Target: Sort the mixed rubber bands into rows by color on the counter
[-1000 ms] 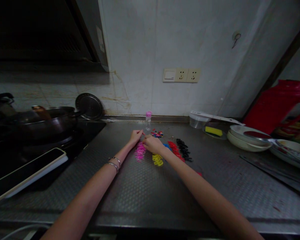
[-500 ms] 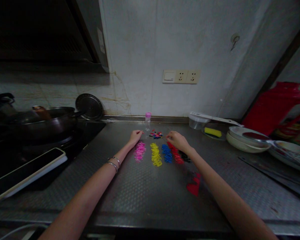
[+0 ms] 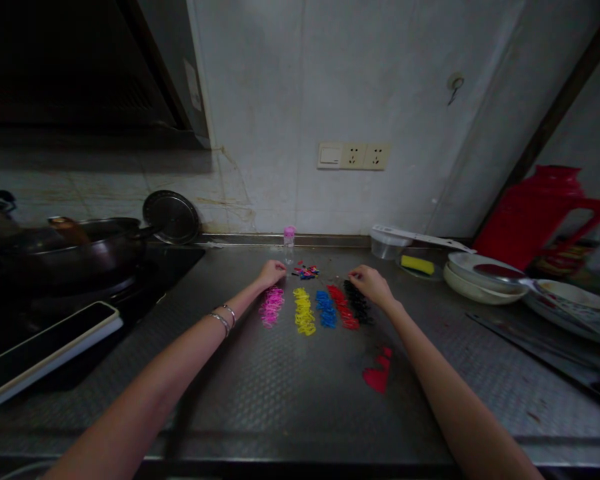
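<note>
Rows of small, thin bands lie on the metal counter [image 3: 260, 413]: pink bands [image 3: 271, 307], yellow bands [image 3: 305, 312], blue bands [image 3: 325, 309], red bands [image 3: 343, 308] and black bands [image 3: 359, 307]. Behind them is a small mixed-colour pile [image 3: 307, 271]. My left hand [image 3: 272, 272] rests just behind the pink row, fingers pinched together; anything between them is too small to make out. My right hand [image 3: 373, 283] is at the far end of the black row, thumb and fingers closed, their contents unclear. A clear bottle with a pink cap [image 3: 289, 244] stands behind the pile.
A red heart-shaped piece [image 3: 377, 373] lies near the right forearm. To the right are a yellow sponge [image 3: 417, 265], a plastic tub [image 3: 384, 245], stacked bowls [image 3: 480, 283] and a red thermos [image 3: 535, 213]. On the left, a pan [image 3: 87, 247] sits on the stove.
My right hand has moved right, from the red row's far end to the black row's, leaving the black row more visible. My left hand stays near the pink row. The view has shifted slightly.
</note>
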Tool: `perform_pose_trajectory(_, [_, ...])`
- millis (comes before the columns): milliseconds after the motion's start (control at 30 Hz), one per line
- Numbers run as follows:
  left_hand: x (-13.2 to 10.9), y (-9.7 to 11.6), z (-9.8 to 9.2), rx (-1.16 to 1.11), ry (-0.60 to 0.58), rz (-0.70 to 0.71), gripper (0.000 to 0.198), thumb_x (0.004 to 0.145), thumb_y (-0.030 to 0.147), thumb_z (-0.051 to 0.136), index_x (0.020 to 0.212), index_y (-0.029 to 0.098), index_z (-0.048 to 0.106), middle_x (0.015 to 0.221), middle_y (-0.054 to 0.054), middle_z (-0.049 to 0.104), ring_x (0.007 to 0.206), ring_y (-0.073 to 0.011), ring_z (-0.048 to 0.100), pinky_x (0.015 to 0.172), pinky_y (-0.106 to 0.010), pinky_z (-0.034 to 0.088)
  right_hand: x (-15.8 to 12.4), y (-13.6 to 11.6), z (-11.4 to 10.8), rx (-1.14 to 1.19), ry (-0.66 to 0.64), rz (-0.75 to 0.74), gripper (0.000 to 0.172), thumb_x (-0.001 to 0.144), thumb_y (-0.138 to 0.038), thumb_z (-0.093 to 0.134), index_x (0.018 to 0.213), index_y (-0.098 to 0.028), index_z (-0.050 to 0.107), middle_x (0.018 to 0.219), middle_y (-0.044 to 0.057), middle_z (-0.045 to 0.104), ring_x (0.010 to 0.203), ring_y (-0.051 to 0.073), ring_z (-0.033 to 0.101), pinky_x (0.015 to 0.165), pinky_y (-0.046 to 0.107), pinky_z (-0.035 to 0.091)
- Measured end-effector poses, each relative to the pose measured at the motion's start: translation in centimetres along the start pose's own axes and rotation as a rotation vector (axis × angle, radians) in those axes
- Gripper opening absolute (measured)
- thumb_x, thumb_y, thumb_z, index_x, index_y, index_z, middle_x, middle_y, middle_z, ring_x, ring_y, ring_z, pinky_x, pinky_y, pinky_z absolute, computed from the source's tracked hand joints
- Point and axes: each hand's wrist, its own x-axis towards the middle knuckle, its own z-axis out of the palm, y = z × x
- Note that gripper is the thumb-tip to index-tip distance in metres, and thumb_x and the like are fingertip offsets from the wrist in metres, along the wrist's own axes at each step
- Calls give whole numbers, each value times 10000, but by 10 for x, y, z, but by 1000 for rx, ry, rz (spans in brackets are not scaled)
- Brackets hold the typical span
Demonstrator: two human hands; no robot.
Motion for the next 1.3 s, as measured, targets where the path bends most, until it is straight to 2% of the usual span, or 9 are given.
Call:
perform_pose_trajectory(267, [4,13,8,195,-118,93,254,663,170,537,856,162,701,637,-19,635,553,-119,519,546,-211,382,-2,-1,-2,-30,-31,13,235,792,-281,464,891,-193,657,928,49,624,854,148,547,695,220,370])
perform_pose_trajectory(700, [16,20,15,270,-152,122,157,689,195,550,739,144,689,681,-36,653,602,-123,558,558,-197,391,-4,4,0,-18,-7,40,210,782,-270,473,870,-203,651,919,37,621,833,137,546,668,213,371])
perform_pose_trajectory(933, [16,18,16,262,-168,184,178,693,186,517,725,120,679,663,-41,646,594,-119,549,564,-200,390,-4,9,-1,-16,-5,56,224,785,-277,463,873,-195,651,926,43,624,859,143,547,702,213,368])
perform_pose_trajectory(1033, [15,20,16,226,-141,218,195,677,180,509,737,109,680,647,-42,641,600,-124,551,564,-204,388,-5,10,-4,-17,4,78,232,785,-281,457,868,-193,656,931,48,628,856,149,549,688,214,365])
perform_pose_trajectory(1133, [12,32,20,157,-127,261,212,678,206,514,749,101,683,664,-50,647,610,-125,552,575,-207,398,-5,11,-7,-4,-6,95,233,780,-277,461,869,-196,661,933,49,631,847,150,553,673,213,365])
perform_pose_trajectory(1300, [-1,77,40,119,-199,382,226,678,201,508,776,107,688,703,-58,663,628,-128,560,594,-205,414,-6,15,-7,-4,-10,127,236,781,-274,464,880,-193,662,943,51,638,859,150,556,678,208,366])
